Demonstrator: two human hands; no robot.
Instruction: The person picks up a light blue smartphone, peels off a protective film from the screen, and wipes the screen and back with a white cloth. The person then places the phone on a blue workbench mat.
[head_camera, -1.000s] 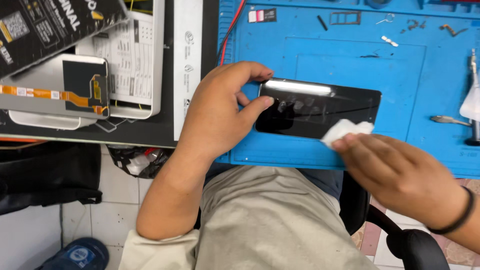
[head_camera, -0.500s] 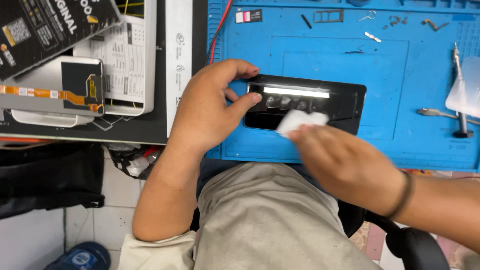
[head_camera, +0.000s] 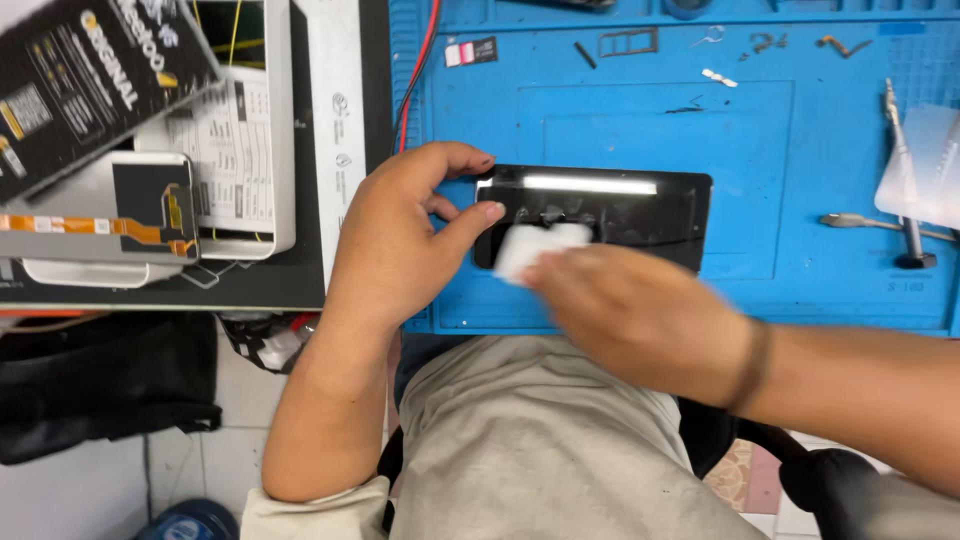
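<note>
A black glossy phone screen (head_camera: 620, 205) lies flat on the blue work mat (head_camera: 800, 150). My left hand (head_camera: 400, 240) pinches its left end between thumb and fingers, holding it in place. A small white wipe (head_camera: 535, 245) rests on the left part of the glass, pressed down by the fingertips of my right hand (head_camera: 640, 315), which is blurred. A dark band circles my right wrist.
Left of the mat sit a black box (head_camera: 90, 80), a white box (head_camera: 240, 160) and a spare screen with an orange flex cable (head_camera: 110, 215). Tweezers (head_camera: 870, 222), a screwdriver (head_camera: 905, 170), a clear plastic sheet (head_camera: 925, 165) and small parts lie on the mat's right and top.
My right hand has slid the white wipe leftward along the screen, from its right end to near my left thumb. My left hand keeps its hold.
</note>
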